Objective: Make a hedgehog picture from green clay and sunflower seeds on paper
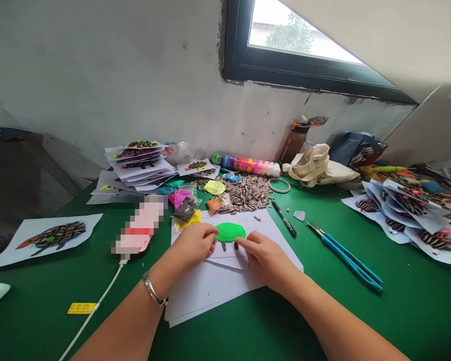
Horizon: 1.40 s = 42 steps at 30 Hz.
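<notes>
Work area: green clay (231,232), a flattened oval, lies on a small white sheet (229,259) atop a stack of paper (203,296) on the green desk (240,331). Two dark pieces (224,246) sit below the oval's lower edge like short legs, the right one partly covered by a finger.

Left hand (197,241): fingers curled, thumb and forefinger together at the oval's left edge; cannot tell whether anything is pinched between them. Right hand (263,254): released, forefinger extended to the oval's lower right edge, no object seen in its grasp.

Step in hand (judgement): smoothing or pressing down the rim of the clay. The striped seeds (250,193) are heaped beyond the stack; none are set in the oval.

Next move (judgement): calls for light fingertip pressure along the rim, with the sheet kept from sliding and the dark pieces left undisturbed.

Nearby: bagged clay (186,209) at the stack's far left corner; pen (284,218) and blue cutter (349,260) to the right, neither in use.
</notes>
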{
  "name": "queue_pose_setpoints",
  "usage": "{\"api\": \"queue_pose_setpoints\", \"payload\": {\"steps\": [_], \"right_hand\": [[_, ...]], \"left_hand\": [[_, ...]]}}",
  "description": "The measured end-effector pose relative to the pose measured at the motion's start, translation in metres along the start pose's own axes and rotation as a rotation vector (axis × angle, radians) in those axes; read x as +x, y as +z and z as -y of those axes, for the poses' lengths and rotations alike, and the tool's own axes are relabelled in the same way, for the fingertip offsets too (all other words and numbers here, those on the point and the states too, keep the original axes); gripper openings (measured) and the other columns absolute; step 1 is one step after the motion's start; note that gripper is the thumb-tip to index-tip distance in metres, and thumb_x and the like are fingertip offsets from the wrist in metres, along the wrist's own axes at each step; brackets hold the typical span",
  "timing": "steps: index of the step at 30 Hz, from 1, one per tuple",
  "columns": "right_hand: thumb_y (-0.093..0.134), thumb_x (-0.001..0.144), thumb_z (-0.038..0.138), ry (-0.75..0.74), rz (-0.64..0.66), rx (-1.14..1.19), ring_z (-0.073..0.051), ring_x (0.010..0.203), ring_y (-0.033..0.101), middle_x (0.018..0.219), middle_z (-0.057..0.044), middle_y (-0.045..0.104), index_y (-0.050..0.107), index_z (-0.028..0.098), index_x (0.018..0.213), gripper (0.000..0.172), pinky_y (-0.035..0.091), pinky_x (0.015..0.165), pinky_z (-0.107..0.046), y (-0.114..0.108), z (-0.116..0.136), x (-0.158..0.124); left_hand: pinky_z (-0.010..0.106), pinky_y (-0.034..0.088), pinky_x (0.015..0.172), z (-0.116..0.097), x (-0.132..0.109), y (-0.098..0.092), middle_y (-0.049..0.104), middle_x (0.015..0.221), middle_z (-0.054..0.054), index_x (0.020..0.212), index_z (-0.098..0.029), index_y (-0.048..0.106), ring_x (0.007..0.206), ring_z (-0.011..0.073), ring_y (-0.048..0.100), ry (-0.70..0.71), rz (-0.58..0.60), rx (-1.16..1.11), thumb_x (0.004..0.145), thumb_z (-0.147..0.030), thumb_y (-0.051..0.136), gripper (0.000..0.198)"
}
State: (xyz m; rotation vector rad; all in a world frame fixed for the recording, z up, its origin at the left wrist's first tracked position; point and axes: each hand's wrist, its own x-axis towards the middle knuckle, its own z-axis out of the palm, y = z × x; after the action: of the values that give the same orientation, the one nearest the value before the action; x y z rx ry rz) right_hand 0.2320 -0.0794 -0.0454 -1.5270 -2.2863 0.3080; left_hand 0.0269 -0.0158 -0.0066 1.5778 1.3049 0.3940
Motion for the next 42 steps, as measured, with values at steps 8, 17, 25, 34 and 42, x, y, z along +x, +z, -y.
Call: {"api": "queue_pose_setpoints", "payload": {"steps": [8,17,25,34,42], "right_hand": [[0.046,0.085,0.004,-0.024,-0.017,-0.08,-0.013,0.073,0.054,0.088,-0.004,0.059,0.064,0.024,0.119,0.044,0.039,0.065,-0.023,0.002,0.002,0.002],[0.049,0.089,0.014,-0.076,-0.03,-0.225,-0.012,0.063,0.047,0.081,-0.002,0.056,0.065,0.031,0.116,0.035,0.031,0.056,-0.024,0.005,0.004,0.005],[0.05,0.086,0.008,-0.094,-0.032,-0.253,-0.012,0.062,0.047,0.083,-0.003,0.057,0.064,0.03,0.116,0.04,0.032,0.057,-0.024,0.005,0.005,0.004],[0.048,0.085,0.007,-0.112,-0.026,-0.292,-0.012,0.06,0.044,0.082,-0.003,0.057,0.06,0.029,0.125,0.047,0.029,0.057,-0.024,0.004,0.007,0.004],[0.048,0.084,0.006,-0.121,-0.048,-0.308,-0.012,0.06,0.046,0.084,-0.003,0.057,0.059,0.03,0.127,0.05,0.03,0.056,-0.024,0.008,0.004,0.004]], "left_hand": [[0.025,0.05,0.055,0.0,0.0,0.0,0.063,0.072,0.003,0.09,-0.015,0.064,0.062,0.0158,0.061,-0.027,-0.016,-0.051,0.074,-0.026,0.05,0.024],[0.026,0.053,0.062,-0.01,-0.009,-0.012,0.068,0.084,0.006,0.098,-0.014,0.067,0.073,0.0179,0.065,-0.014,-0.065,-0.022,0.079,-0.029,0.048,0.03],[0.03,0.057,0.068,-0.013,-0.012,-0.023,0.07,0.091,0.01,0.102,-0.01,0.067,0.074,0.0181,0.067,0.013,-0.159,-0.031,0.084,-0.027,0.046,0.032],[0.029,0.057,0.068,-0.013,-0.012,-0.026,0.068,0.091,0.01,0.105,-0.009,0.066,0.074,0.0172,0.066,-0.005,-0.187,-0.021,0.086,-0.026,0.046,0.032],[0.027,0.055,0.066,-0.01,-0.01,-0.029,0.068,0.09,0.009,0.104,-0.01,0.066,0.072,0.0166,0.066,-0.014,-0.197,0.038,0.087,-0.025,0.043,0.032]]}}
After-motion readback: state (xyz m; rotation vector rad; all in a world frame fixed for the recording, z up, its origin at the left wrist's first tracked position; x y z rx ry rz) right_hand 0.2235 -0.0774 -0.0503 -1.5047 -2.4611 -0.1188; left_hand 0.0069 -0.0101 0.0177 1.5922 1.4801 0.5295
